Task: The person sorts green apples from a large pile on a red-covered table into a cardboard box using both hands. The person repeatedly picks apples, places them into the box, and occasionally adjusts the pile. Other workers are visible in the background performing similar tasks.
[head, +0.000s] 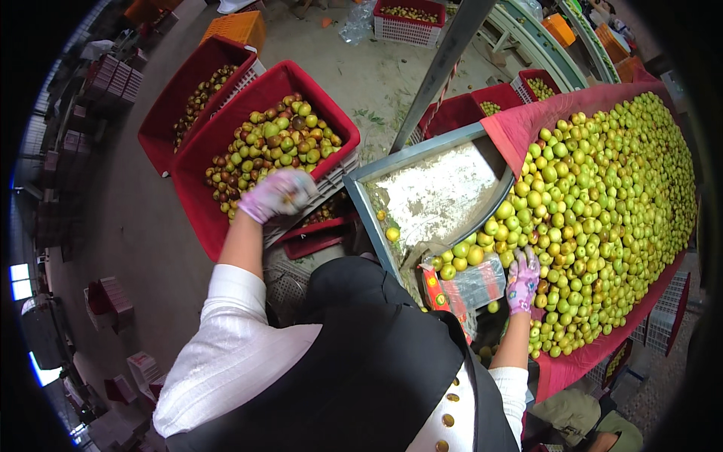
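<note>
My left hand (278, 195), in a pink and white glove, is blurred over the near edge of a red-lined crate (189, 198) that holds green and reddish-brown jujubes (271, 141). Its fingers are curled, and whether they hold a fruit cannot be told. Over on the sorting table, my right hand (523, 281), in a pink floral glove, lies with its fingers on the near edge of a broad heap of green jujubes (599, 226). A clear plastic-wrapped package (477, 282) is just left of that hand, beside a red printed carton (435, 289).
A metal-framed tray (435, 192) with a few loose fruits lies between the crate and the heap. Behind it a metal post (438, 73) slants upward. A second red-lined crate (161, 121) adjoins the first. Red cloth (570, 373) edges the table. At lower right a person (570, 415) is partly visible.
</note>
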The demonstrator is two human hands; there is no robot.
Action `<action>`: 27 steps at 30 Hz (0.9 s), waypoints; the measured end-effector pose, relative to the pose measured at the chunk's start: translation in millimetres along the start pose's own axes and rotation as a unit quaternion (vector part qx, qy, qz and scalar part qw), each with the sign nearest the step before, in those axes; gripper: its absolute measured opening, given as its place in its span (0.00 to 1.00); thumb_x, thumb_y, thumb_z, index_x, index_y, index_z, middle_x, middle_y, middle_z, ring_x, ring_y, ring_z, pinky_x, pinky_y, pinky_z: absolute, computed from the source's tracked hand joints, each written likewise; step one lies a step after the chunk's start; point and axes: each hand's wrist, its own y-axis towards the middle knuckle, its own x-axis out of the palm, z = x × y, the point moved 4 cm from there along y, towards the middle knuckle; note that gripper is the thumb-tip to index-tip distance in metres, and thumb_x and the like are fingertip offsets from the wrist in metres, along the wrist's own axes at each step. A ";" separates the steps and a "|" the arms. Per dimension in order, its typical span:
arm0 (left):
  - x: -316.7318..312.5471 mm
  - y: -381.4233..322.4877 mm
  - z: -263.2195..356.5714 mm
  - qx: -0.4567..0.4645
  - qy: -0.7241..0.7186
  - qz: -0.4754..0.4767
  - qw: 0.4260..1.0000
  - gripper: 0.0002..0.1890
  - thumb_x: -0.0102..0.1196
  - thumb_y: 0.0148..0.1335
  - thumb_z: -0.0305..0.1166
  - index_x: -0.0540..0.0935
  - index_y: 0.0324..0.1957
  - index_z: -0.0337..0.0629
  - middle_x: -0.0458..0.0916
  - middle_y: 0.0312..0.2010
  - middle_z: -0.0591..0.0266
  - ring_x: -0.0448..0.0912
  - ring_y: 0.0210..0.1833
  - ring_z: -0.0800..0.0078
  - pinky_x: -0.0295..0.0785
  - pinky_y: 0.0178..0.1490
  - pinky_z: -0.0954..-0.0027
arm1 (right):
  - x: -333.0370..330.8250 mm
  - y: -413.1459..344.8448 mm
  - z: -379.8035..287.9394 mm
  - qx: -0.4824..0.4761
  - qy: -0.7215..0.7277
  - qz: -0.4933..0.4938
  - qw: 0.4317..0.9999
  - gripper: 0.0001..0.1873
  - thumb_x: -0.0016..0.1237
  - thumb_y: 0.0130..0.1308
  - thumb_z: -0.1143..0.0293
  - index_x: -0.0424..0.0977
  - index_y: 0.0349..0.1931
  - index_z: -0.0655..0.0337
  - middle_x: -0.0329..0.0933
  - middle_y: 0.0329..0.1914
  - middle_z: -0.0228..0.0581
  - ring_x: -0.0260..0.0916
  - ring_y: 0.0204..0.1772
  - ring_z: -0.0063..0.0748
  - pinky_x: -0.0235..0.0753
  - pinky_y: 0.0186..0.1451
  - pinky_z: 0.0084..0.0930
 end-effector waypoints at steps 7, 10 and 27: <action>-270.1 20.8 55.9 0.243 -0.348 0.083 0.901 0.18 0.43 0.71 0.41 0.74 0.50 0.35 0.76 0.38 0.54 0.71 0.42 0.63 0.68 0.46 0.63 | -22.0 -22.7 -9.3 0.006 0.016 -0.021 1.000 0.20 0.47 0.57 0.71 0.76 0.52 0.57 0.76 0.55 0.51 0.72 0.59 0.53 0.69 0.65 0.45; -316.2 13.4 57.2 0.316 -0.358 0.331 0.814 0.28 0.43 0.72 0.43 0.66 0.63 0.30 0.73 0.57 0.41 0.68 0.64 0.52 0.60 0.71 0.55 | -7.8 -58.7 7.4 0.094 -0.045 -0.089 0.991 0.19 0.46 0.57 0.69 0.76 0.50 0.55 0.74 0.58 0.49 0.69 0.63 0.53 0.68 0.66 0.44; 276.5 60.3 18.8 0.497 0.448 -0.029 0.743 0.12 0.52 0.62 0.26 0.82 0.48 0.44 0.79 0.52 0.54 0.77 0.55 0.57 0.72 0.60 0.58 | -40.0 -107.7 88.0 0.355 -0.040 0.116 0.927 0.38 0.57 0.60 0.51 0.62 0.70 0.48 0.42 0.80 0.44 0.49 0.73 0.65 0.54 0.75 0.51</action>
